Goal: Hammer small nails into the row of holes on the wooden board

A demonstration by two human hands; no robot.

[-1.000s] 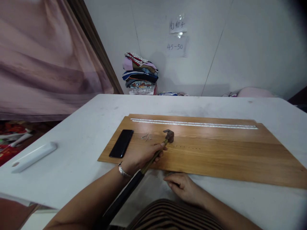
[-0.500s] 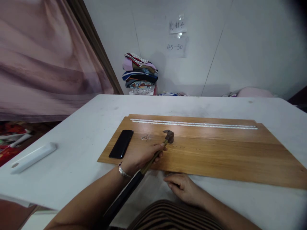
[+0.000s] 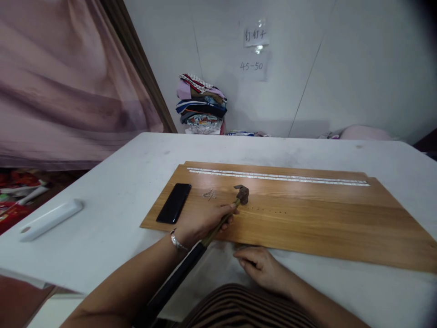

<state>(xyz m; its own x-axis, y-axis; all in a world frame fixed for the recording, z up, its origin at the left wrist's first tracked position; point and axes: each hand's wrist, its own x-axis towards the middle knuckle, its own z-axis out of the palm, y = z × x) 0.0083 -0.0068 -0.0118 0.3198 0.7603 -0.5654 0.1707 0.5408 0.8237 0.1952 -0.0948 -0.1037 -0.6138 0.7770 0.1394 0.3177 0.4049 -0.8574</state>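
Observation:
My left hand (image 3: 215, 221) is closed around the claw hammer (image 3: 191, 266), gripping its shaft just below the metal head. That head rests over the wooden board (image 3: 327, 218), beside a row of small dark dots (image 3: 269, 210); whether they are nail heads or holes cannot be told. The hammer's black grip slants down past my left forearm. My right hand (image 3: 261, 266) lies by the near edge of the board, fingers curled in, with nothing visible in it. Several loose nails (image 3: 209, 195) form a small pile on the board, left of the hammer head.
A black phone (image 3: 174, 203) lies on the board's left end. Two pale measuring strips (image 3: 280, 177) run along its far side. On the white table (image 3: 116, 182), a white plastic object (image 3: 51, 220) sits at left. Folded clothes (image 3: 202, 105) are stacked behind, against the wall.
The view has shifted very slightly. Both hands and the hammer hold the same places relative to the board.

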